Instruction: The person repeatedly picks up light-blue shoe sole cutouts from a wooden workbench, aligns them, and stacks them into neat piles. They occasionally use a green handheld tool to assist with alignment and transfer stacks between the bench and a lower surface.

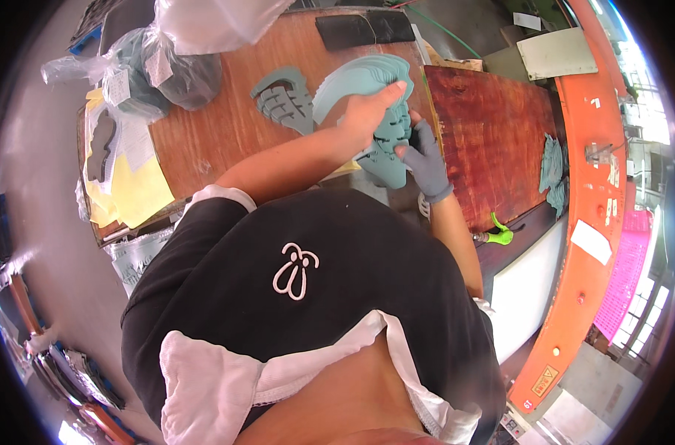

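Note:
A thick stack of teal cut sheet pieces (361,76), curved and fanned at the far end, is held between my hands over the table's near right part. Slots and notches run along its lower side. My bare left hand (368,113) lies across the stack, thumb pressed on its top right edge. In a grey fingerless glove, my right hand (429,165) grips the stack's right edge, with the thumb on the near face and fingers behind. Left of the stack, smaller slotted teal pieces (284,102) lie on the brown wooden table (204,152).
Clear plastic bags (159,70) with dark contents stand at the far left. Yellow and white papers (141,189) hold a dark curved piece (101,144). A reddish board (493,133), a green-handled tool (500,233) and an orange machine beam (586,148) are on the right.

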The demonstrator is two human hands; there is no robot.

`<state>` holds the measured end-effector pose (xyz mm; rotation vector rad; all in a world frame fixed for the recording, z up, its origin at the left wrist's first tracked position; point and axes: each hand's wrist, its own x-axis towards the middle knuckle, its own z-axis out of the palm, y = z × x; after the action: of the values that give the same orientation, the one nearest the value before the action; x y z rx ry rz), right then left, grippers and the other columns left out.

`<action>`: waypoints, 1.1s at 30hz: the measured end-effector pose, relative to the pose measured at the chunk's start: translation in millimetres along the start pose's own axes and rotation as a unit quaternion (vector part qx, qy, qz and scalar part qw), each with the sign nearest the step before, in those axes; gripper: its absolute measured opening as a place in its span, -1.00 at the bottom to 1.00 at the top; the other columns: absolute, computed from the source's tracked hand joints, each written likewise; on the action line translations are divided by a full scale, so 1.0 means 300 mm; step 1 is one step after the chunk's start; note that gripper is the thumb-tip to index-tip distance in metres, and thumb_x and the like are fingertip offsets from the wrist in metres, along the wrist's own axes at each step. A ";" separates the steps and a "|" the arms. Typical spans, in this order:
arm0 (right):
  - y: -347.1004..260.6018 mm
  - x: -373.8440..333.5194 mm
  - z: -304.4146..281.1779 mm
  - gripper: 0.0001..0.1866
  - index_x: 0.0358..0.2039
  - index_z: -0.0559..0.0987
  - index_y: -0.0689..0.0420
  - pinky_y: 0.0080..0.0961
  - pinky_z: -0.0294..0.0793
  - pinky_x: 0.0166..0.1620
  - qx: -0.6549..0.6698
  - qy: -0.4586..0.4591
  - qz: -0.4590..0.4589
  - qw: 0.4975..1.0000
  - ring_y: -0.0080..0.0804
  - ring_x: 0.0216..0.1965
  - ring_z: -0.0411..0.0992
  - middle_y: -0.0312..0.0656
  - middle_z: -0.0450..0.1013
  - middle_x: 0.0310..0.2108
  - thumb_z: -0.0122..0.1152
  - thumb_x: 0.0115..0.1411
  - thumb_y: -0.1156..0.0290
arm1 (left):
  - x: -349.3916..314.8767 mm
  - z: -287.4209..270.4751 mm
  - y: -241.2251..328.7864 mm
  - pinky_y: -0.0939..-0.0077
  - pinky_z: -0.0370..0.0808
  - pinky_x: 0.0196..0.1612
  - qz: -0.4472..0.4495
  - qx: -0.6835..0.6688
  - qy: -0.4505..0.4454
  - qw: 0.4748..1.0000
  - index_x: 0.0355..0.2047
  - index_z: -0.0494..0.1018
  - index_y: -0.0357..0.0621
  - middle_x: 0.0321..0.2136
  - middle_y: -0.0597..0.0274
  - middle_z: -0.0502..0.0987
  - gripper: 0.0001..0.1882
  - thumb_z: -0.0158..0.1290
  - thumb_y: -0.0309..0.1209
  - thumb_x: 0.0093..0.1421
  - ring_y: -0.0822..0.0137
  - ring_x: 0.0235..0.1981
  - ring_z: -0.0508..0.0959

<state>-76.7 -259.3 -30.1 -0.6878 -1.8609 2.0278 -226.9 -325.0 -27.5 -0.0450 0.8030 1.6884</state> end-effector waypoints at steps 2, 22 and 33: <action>0.001 0.013 0.010 -0.12 0.26 0.00 0.31 -0.51 0.30 0.07 -0.035 0.005 -0.035 0.999 -0.41 0.07 0.25 -0.12 0.23 0.11 0.28 0.01 0.43 | 0.004 -0.003 0.013 0.27 0.54 -0.44 -0.007 -0.007 0.000 1.000 -0.21 0.42 -0.27 -0.44 0.00 0.56 -0.60 0.17 -0.18 0.12 0.19 -0.48 0.58; 0.024 0.014 0.044 -0.38 0.06 0.36 0.23 -0.44 0.37 -0.03 0.092 -0.021 0.197 0.976 -0.40 -0.10 0.39 -0.19 0.43 -0.13 0.27 -0.05 0.35 | 0.100 -0.161 0.228 0.27 0.33 0.04 -0.080 0.646 -0.255 0.715 0.07 0.36 -0.30 0.06 0.03 0.37 -0.09 -0.08 0.34 0.05 0.16 0.09 0.33; 0.117 -0.022 0.062 -0.39 0.13 0.30 0.22 -0.41 0.36 0.05 0.222 -0.034 0.306 0.925 -0.30 -0.02 0.38 -0.12 0.38 -0.01 0.14 0.07 0.26 | -0.037 -0.419 0.087 0.29 0.13 0.25 0.024 0.386 -0.243 0.889 0.20 0.17 -0.32 0.22 0.00 0.19 -0.29 0.07 -0.11 0.19 0.19 0.24 0.18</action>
<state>-77.8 -282.5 -63.1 -1.1716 -1.2121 2.7560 -294.5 -401.8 -105.6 0.9199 1.0277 1.2313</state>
